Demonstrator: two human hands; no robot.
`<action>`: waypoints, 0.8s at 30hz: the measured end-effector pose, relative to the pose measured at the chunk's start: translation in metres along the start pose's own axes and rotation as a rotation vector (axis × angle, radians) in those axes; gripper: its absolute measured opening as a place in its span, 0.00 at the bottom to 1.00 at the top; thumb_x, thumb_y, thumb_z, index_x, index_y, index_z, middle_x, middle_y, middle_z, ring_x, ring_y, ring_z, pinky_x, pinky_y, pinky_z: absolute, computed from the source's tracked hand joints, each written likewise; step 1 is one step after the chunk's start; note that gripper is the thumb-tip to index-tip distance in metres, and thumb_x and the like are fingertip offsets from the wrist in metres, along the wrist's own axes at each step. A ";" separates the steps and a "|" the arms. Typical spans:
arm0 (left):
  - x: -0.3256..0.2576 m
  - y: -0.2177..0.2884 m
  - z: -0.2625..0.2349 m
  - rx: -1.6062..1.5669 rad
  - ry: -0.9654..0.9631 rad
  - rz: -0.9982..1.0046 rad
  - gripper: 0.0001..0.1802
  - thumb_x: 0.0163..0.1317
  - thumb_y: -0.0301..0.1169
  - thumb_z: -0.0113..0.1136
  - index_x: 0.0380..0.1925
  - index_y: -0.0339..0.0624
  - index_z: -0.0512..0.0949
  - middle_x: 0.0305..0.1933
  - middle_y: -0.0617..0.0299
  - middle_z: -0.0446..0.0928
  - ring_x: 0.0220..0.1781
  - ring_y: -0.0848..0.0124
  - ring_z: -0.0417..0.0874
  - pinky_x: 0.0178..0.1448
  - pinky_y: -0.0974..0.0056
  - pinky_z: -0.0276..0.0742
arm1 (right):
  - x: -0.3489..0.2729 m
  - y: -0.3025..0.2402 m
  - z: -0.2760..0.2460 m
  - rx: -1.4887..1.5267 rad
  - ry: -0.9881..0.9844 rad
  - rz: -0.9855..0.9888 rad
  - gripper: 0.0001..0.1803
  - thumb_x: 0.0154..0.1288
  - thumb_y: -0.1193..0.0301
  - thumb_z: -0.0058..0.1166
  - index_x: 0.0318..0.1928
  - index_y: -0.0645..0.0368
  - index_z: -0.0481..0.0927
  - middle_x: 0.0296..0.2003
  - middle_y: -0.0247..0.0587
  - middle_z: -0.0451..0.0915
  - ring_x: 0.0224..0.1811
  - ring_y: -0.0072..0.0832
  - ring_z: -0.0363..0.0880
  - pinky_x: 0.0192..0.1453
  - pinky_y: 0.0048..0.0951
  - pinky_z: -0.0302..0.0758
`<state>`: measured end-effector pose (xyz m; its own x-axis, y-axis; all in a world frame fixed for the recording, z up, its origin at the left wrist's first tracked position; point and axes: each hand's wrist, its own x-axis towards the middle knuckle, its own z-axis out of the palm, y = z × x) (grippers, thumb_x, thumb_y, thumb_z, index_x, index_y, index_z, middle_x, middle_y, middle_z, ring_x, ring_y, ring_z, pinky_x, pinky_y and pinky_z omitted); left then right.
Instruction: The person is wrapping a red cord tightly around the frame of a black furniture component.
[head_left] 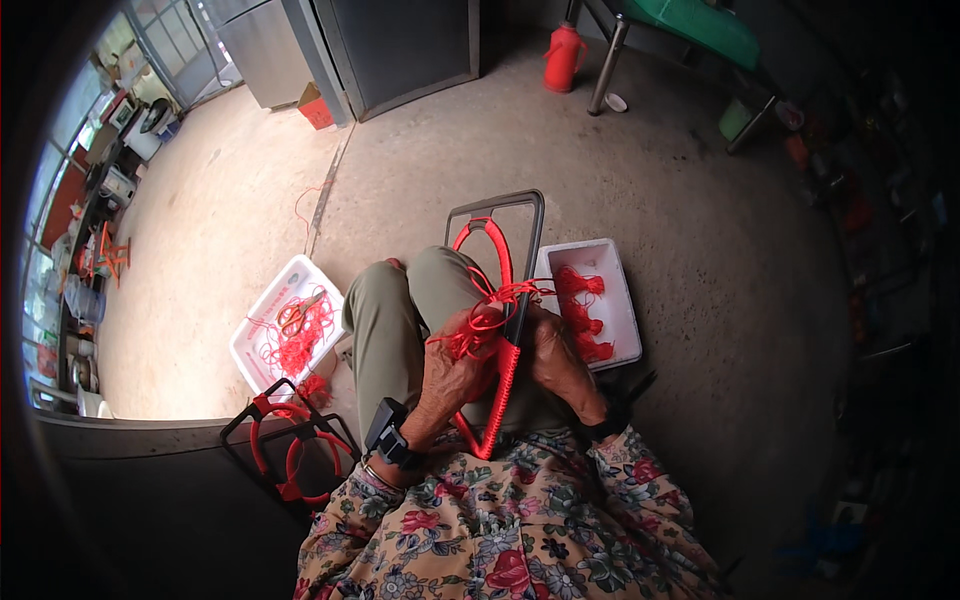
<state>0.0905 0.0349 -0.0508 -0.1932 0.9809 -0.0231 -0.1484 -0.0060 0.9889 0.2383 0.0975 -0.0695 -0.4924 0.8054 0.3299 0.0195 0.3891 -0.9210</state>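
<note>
A dark frame (540, 215) stands tilted over my lap, with a red cord-wrapped ring (502, 250) inside it and red cord wound tightly along its lower side. My left hand (455, 365) is closed on loops of red cord (480, 325) at the frame's middle. Against the frame's right side, my right hand (557, 352) is closed on the edge, its fingertips partly hidden behind it. Loose red strands (525, 290) cross the frame just above both hands.
Left of my knees, a white box (262, 305) contains tangled red cord and scissors (300, 312). Another white box (625, 300) with red cord bundles stands at right. Finished-looking red and black frames (290, 440) lie lower left. Farther off are a red thermos (563, 60) and a metal-legged green seat (700, 25).
</note>
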 end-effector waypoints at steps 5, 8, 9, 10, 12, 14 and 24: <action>-0.010 -0.003 -0.007 -0.242 0.038 -0.229 0.22 0.61 0.29 0.59 0.55 0.40 0.68 0.39 0.67 0.79 0.30 0.85 0.75 0.31 0.79 0.69 | 0.005 -0.032 -0.030 -0.461 -0.102 0.015 0.19 0.49 0.85 0.51 0.45 0.66 0.77 0.40 0.51 0.78 0.43 0.45 0.78 0.46 0.35 0.76; -0.017 0.002 -0.003 -0.417 -0.023 -0.406 0.22 0.63 0.32 0.58 0.56 0.40 0.68 0.36 0.69 0.79 0.26 0.86 0.73 0.27 0.80 0.65 | -0.014 -0.026 -0.063 0.118 0.032 0.259 0.16 0.57 0.79 0.55 0.48 0.61 0.77 0.40 0.37 0.79 0.45 0.32 0.78 0.53 0.32 0.73; -0.015 0.003 0.000 -0.474 -0.008 -0.389 0.19 0.64 0.32 0.57 0.53 0.41 0.70 0.33 0.70 0.78 0.25 0.85 0.73 0.28 0.80 0.67 | -0.019 -0.026 -0.071 0.503 0.175 0.238 0.15 0.60 0.75 0.56 0.48 0.59 0.76 0.42 0.35 0.77 0.48 0.30 0.76 0.56 0.34 0.70; -0.014 0.006 -0.002 -0.481 -0.005 -0.388 0.19 0.64 0.32 0.57 0.53 0.41 0.70 0.33 0.70 0.78 0.25 0.85 0.73 0.28 0.80 0.67 | -0.023 -0.027 -0.079 0.887 0.317 0.211 0.14 0.62 0.71 0.57 0.48 0.58 0.76 0.44 0.32 0.76 0.51 0.28 0.73 0.60 0.36 0.67; -0.008 0.014 -0.005 -0.443 -0.155 -0.489 0.14 0.64 0.31 0.56 0.49 0.41 0.74 0.32 0.70 0.78 0.25 0.84 0.74 0.27 0.79 0.69 | -0.024 -0.048 -0.097 0.713 0.351 0.090 0.14 0.64 0.64 0.57 0.46 0.57 0.76 0.48 0.34 0.73 0.54 0.30 0.69 0.62 0.38 0.63; -0.002 0.013 -0.008 -0.500 -0.173 -0.510 0.09 0.65 0.29 0.55 0.43 0.40 0.76 0.31 0.68 0.78 0.24 0.82 0.75 0.26 0.77 0.71 | -0.024 -0.079 -0.098 0.419 0.363 -0.031 0.14 0.65 0.61 0.55 0.44 0.57 0.74 0.42 0.37 0.74 0.53 0.30 0.69 0.60 0.40 0.63; 0.006 -0.005 -0.010 -0.726 -0.262 -0.445 0.05 0.63 0.27 0.56 0.37 0.40 0.73 0.26 0.64 0.76 0.19 0.78 0.73 0.19 0.73 0.66 | -0.070 -0.145 -0.128 1.406 -0.193 -0.142 0.11 0.72 0.68 0.41 0.34 0.61 0.62 0.12 0.32 0.61 0.06 0.17 0.53 0.07 0.23 0.52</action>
<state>0.0807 0.0389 -0.0572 0.2435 0.9343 -0.2603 -0.7522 0.3514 0.5574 0.3815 0.0423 0.0680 -0.5278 0.6810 0.5075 -0.8482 -0.3915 -0.3568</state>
